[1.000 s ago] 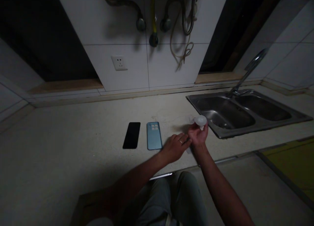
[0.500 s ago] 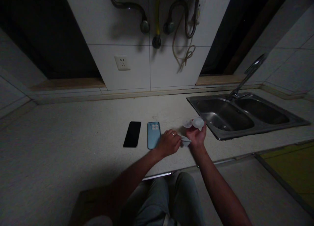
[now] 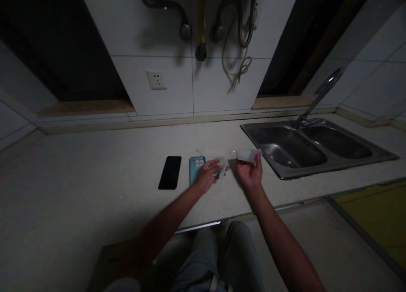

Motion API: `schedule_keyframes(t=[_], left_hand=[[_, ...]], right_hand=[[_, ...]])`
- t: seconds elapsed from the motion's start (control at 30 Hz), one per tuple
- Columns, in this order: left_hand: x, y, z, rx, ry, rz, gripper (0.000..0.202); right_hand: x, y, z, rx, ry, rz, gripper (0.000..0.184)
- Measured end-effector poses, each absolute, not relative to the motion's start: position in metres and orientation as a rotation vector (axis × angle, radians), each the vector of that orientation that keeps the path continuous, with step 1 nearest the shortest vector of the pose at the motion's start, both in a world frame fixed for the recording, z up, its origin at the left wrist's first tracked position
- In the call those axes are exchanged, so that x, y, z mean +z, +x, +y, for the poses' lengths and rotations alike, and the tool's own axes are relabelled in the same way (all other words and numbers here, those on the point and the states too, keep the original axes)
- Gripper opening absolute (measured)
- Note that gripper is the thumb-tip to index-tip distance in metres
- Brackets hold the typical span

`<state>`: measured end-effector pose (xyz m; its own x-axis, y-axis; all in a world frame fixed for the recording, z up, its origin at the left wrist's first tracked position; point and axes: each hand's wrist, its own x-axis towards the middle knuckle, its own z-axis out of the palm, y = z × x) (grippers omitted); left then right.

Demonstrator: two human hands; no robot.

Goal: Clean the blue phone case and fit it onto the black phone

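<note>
My left hand (image 3: 205,178) is closed on a thin whitish piece (image 3: 223,165), blurred, perhaps film or paper. Clear of it to the right, my right hand (image 3: 251,174) grips a translucent white piece (image 3: 246,155) that looks like thin curved plastic; its exact kind does not show. Under the left fingers a blue phone case (image 3: 193,173) lies on the counter, its right part covered by the hand. Left of the case, a black smartphone (image 3: 170,173) lies flat with its dark face up.
Both hands are above a pale counter (image 3: 95,169). A double steel sink (image 3: 282,173) with a tap (image 3: 320,97) is set into it on the right. Hoses (image 3: 165,5) and a socket (image 3: 156,80) are on the tiled wall behind.
My left hand has moved left and slightly away with its whitish piece, now partly over the phone case. The translucent piece in my right hand has turned and looks flatter.
</note>
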<state>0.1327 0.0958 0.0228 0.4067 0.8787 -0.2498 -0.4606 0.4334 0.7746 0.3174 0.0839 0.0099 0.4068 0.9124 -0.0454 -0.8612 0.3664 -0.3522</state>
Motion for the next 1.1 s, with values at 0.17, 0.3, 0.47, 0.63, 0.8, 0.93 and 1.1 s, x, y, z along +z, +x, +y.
schedule_keyframes(t=[0.17,0.3,0.47,0.63,0.8,0.93,1.1], left_hand=[[0.015,0.132,0.100,0.950,0.747,0.790,0.035],[0.010,0.131,0.096,1.082,1.038,0.957,0.035],[0.017,0.122,0.088,1.028,1.583,1.017,0.049],[0.024,0.124,0.094,1.178,1.336,0.982,0.026],[0.023,0.125,0.107,1.100,0.820,0.979,0.016],[0.025,0.124,0.108,0.976,0.547,0.881,0.016],[0.026,0.125,0.104,0.892,0.486,0.785,0.018]], right_hand=[[0.014,0.307,0.082,1.124,-0.429,-0.255,0.031],[0.012,0.297,0.081,1.012,-0.570,-0.392,0.034],[0.005,0.286,0.081,0.810,-0.774,-0.476,0.029],[0.004,0.285,0.081,0.766,-0.779,-0.476,0.030],[0.005,0.288,0.080,0.783,-0.709,-0.466,0.036],[0.000,0.287,0.078,0.810,-0.762,-0.485,0.036],[-0.005,0.283,0.072,0.810,-0.837,-0.562,0.036]])
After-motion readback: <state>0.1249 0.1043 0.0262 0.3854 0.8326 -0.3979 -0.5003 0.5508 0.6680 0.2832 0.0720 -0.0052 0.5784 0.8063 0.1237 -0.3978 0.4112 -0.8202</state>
